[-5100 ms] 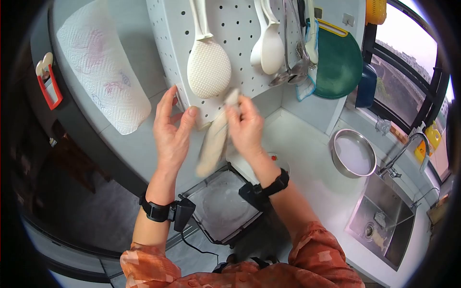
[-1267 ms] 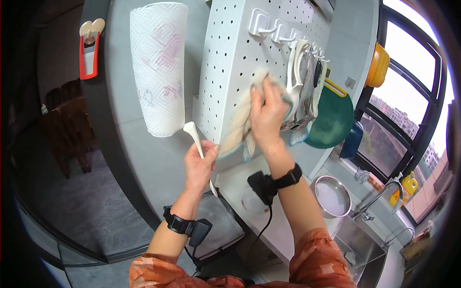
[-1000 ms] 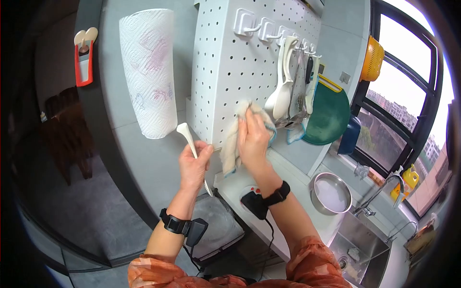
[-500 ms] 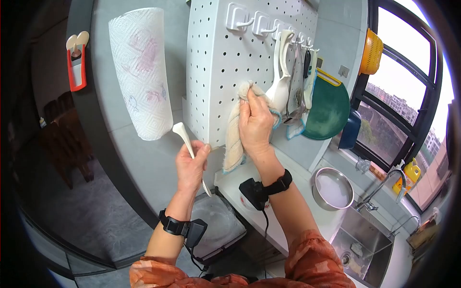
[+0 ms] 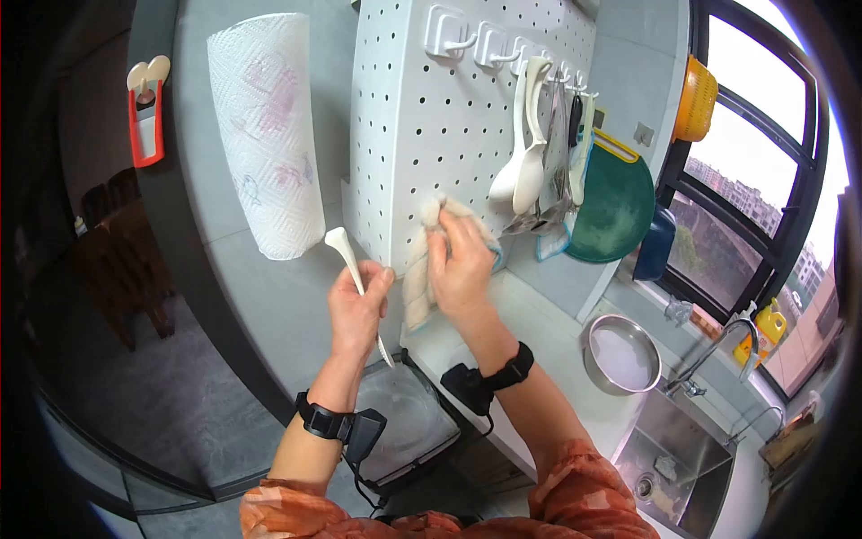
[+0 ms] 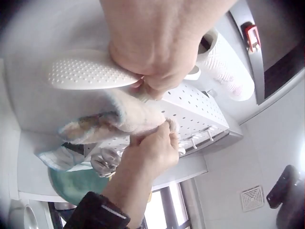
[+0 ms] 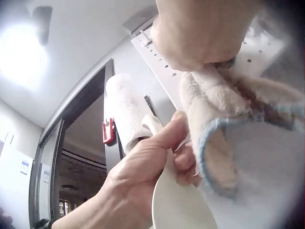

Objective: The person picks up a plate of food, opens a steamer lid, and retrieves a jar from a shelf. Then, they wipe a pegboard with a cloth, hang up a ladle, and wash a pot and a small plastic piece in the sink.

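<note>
My left hand point(image 5: 356, 310) grips a white rice paddle point(image 5: 341, 244) around its neck, handle end up. In the left wrist view the paddle's dimpled blade point(image 6: 86, 71) sticks out flat beside the hand. My right hand point(image 5: 462, 269) pinches a bunched cream cloth with blue edging point(image 5: 418, 292) against the lower front of a white pegboard point(image 5: 431, 126). The cloth's folds point(image 7: 205, 98) hang down from the fingers in the right wrist view. My left thumb and fingertips lie right at the board's bottom corner, a little left of the cloth.
A paper towel roll point(image 5: 265, 135) is mounted left of the board. White hooks point(image 5: 446, 34) line its top; white spoons point(image 5: 530, 175) and metal utensils hang to the right, beside a green cutting board point(image 5: 615, 211). Below are a counter, a metal basin point(image 5: 621, 386) and a sink point(image 5: 691, 476).
The dimpled rice paddle, hanging on the board 5.1 s ago, is now in my left hand. Over the last half second, my right hand and the cloth have slid down and left across the board.
</note>
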A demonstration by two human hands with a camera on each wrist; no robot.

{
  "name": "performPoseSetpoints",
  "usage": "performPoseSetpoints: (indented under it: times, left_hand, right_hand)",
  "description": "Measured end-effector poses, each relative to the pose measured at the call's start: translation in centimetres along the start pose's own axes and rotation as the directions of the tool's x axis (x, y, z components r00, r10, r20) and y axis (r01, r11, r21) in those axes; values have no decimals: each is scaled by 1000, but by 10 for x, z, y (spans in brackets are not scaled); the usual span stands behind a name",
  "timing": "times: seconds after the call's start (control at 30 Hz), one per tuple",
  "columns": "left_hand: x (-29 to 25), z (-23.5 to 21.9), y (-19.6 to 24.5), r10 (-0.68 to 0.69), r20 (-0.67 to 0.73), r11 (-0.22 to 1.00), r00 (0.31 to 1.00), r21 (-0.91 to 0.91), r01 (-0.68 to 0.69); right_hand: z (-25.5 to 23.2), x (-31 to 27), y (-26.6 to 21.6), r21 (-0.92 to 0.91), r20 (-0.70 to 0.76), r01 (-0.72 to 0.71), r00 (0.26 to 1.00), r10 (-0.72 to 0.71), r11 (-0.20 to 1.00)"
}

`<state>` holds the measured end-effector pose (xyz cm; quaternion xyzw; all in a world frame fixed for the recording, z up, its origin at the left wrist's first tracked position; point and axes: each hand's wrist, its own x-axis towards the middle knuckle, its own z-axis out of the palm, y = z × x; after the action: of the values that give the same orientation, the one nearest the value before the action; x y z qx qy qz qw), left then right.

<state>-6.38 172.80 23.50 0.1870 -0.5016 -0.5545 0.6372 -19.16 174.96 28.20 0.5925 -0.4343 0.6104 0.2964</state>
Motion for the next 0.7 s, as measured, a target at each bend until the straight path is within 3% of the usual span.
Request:
performPoseSetpoints:
  times: [0.07, 0.27, 0.33, 0.4, 0.47, 0.5, 0.6, 0.7]
  left_hand:
    - [-1, 1, 2, -28, -10, 999, 1000, 33, 28]
    - [1, 0, -3, -18, 6, 999, 1000, -34, 18]
    - [1, 0, -1, -29, 5, 999, 1000, -23, 29]
    - [0, -1, -1, -38, 2, 999, 999, -14, 38]
    - [2, -3, -5, -44, 20, 998, 999, -51, 45]
    - [3, -3, -6, -39, 16, 998, 999, -58, 39]
    - [2, -4, -7, -30, 18, 995, 999, -95, 31]
    - [3, -3, -7, -25, 12, 992, 1000, -124, 26]
  right_hand:
    - [2, 6, 0, 43, -6, -28, 1000, 28, 999]
    - [7, 105, -3, -2, -212, 171, 963, -168, 985]
    - [7, 126, -9, 31, -194, 116, 975, -108, 993]
    - [9, 125, -13, 64, -172, 63, 984, -51, 996]
    - [9, 105, -17, -23, -172, 210, 962, -211, 977]
    - [10, 92, -20, 18, -138, 247, 960, -243, 969]
    - [8, 73, -24, 120, -15, 223, 975, -223, 967]
    - [11, 104, -28, 100, -65, 292, 956, -286, 951]
